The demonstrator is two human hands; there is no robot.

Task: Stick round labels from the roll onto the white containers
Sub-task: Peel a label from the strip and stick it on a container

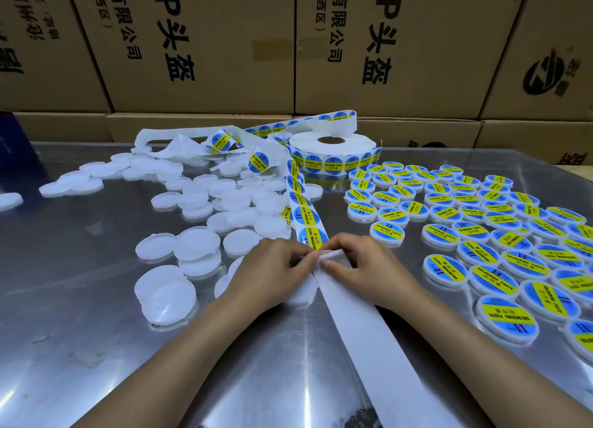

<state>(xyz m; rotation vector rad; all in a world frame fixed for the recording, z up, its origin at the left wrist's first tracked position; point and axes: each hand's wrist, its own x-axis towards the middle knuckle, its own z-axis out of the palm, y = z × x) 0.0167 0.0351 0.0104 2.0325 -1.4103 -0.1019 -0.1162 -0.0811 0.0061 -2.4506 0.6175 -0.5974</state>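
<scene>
- Left hand [275, 272] and right hand [359, 267] at frame centre, fingers pinching the label strip [308, 216].
- Unlabelled white containers [192, 203] left; labelled containers [481, 232] right.
- Roll [332, 150] upper centre.

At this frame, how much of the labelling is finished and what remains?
Done: dozens of labelled containers on the right. In hand: left hand and right hand pinch the label strip at its next label. Left: many unlabelled white containers on the left; the roll looks well stocked.

One roll [332, 145] of labels, two hands, and too many white containers [167, 294] to count exactly.
</scene>
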